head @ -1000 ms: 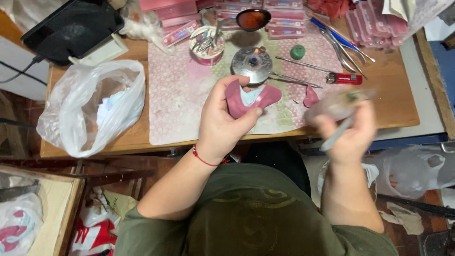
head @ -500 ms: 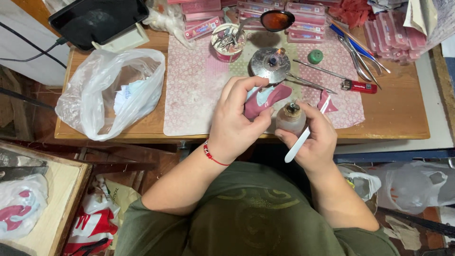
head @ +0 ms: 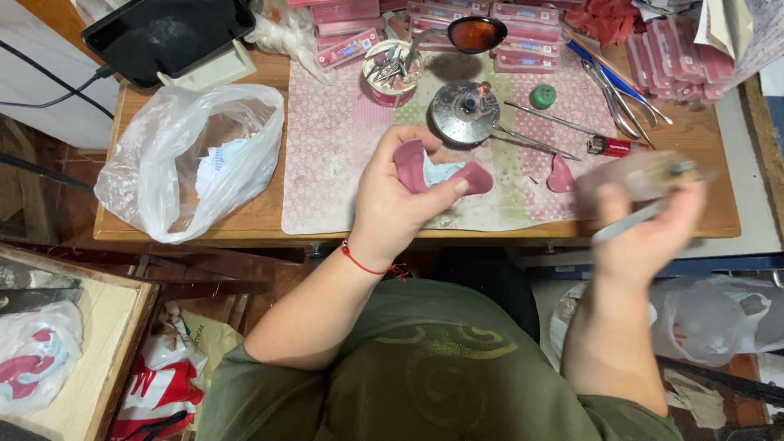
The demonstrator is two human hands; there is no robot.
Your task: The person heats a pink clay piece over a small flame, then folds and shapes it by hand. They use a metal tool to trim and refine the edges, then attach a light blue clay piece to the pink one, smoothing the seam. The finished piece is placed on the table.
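My left hand [head: 400, 196] sits over the near edge of the patterned mat [head: 343, 147] on the bench [head: 269, 216], fingers curled round a pink wax piece [head: 412, 163] with a pale cast showing inside it; my thumb pins the right lobe and the other fingers cup it from behind, so it is pinched, not loosely resting. My right hand [head: 645, 233] is off to the right above the bench edge and badly blurred, with a slim pale-handled tool [head: 633, 222] lying across it; it looks closed round that tool and perhaps round something clear above it, but I cannot tell exactly how the fingers sit. To do this well I judge I should keep the wax piece steady and turned so the face I mean to work is up toward me, holding it by the edges so my thumb does not dent the soft surface. The tool wants to come in slowly and with a light touch, my right hand braced against the left if it can be. The small round metal burner [head: 464, 110] stands just beyond my left hand, with a red lighter [head: 608, 147] and long metal instruments [head: 539, 122] beside it, so I should mind my wrist there. A white plastic bag [head: 188, 159] lies well apart at the left.
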